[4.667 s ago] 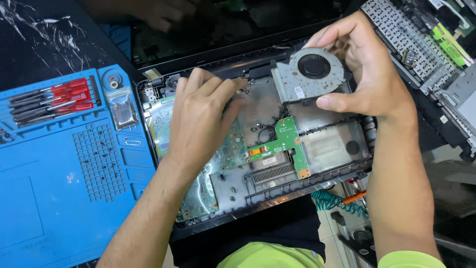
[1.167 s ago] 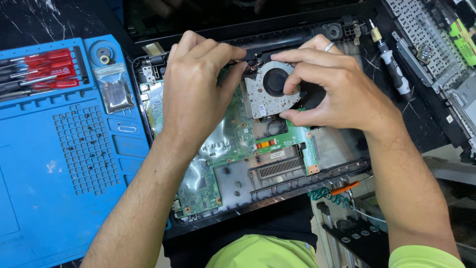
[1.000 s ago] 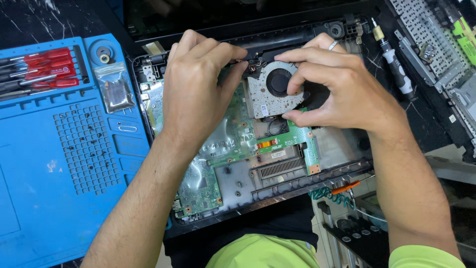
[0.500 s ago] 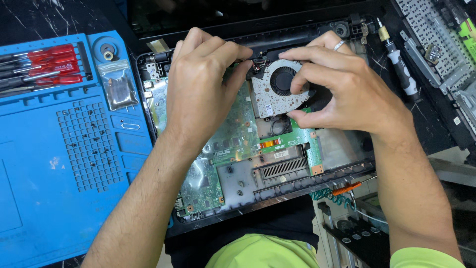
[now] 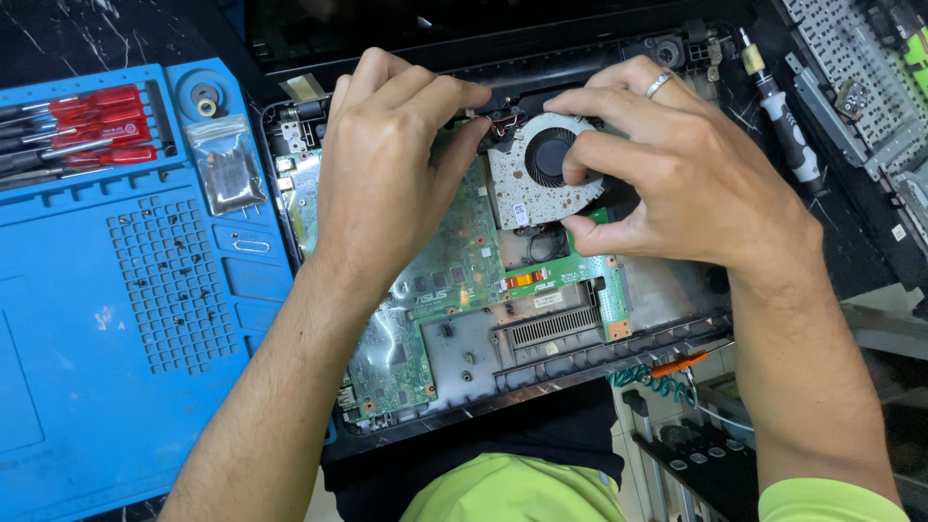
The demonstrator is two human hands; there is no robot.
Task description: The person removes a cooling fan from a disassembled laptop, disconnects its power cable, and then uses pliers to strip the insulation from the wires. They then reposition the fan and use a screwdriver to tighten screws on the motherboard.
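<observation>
Right hand (image 5: 686, 188) pinches the round cooling fan (image 5: 543, 169) w/ thumb & fingers, at the top of the open laptop base (image 5: 503, 387). Left hand (image 5: 387, 164) is curled, fingertips on the fan's wires.

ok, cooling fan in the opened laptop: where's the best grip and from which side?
Likely the fan by its flat metal housing rim, pinched from its right side, as the right hand does now, fingers above and thumb on the lower edge. Keep off the open rotor hub. Thin wires leave its top-left corner, where the left hand works, so that side looks poor for gripping.
</observation>
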